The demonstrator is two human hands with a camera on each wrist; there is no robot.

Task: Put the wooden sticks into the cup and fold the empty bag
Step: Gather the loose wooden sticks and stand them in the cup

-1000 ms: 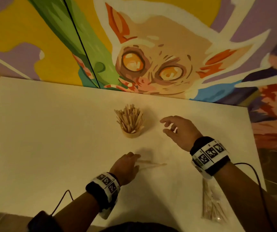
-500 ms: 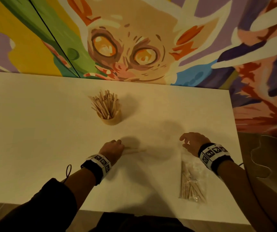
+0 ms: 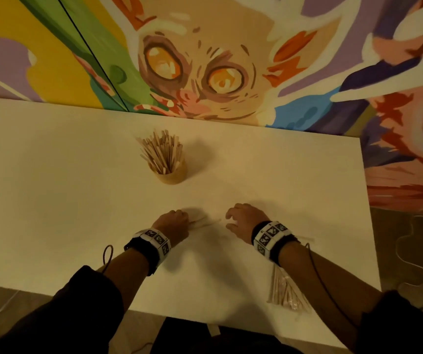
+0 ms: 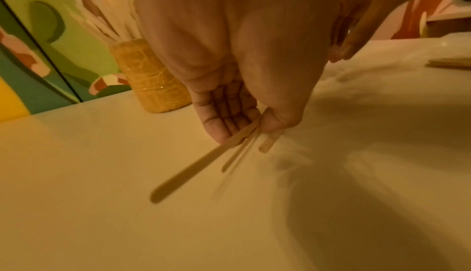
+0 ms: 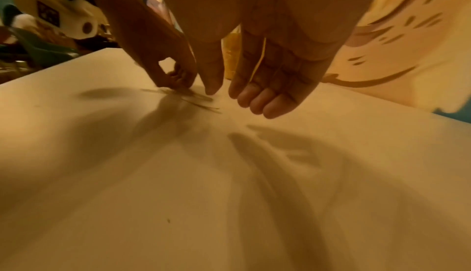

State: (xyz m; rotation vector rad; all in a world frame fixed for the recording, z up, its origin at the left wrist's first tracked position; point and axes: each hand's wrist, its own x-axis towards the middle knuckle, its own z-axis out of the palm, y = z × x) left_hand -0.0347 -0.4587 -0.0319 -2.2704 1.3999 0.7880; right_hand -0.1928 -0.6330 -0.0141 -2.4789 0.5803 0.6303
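Observation:
A tan cup packed with several wooden sticks stands at the table's far middle. My left hand pinches a few loose wooden sticks low over the table. My right hand hovers just right of them, fingers relaxed and holding nothing. A clear plastic bag with several sticks inside lies near the front edge, partly under my right forearm.
The white table ends at a painted mural wall behind the cup. Its right edge drops to a floor with cables. A loose stick lies beside my right wrist.
My right hand drew back from near the cup, passed the bag, and now sits close to the left hand. The left hand stayed on the loose sticks, gathering them.

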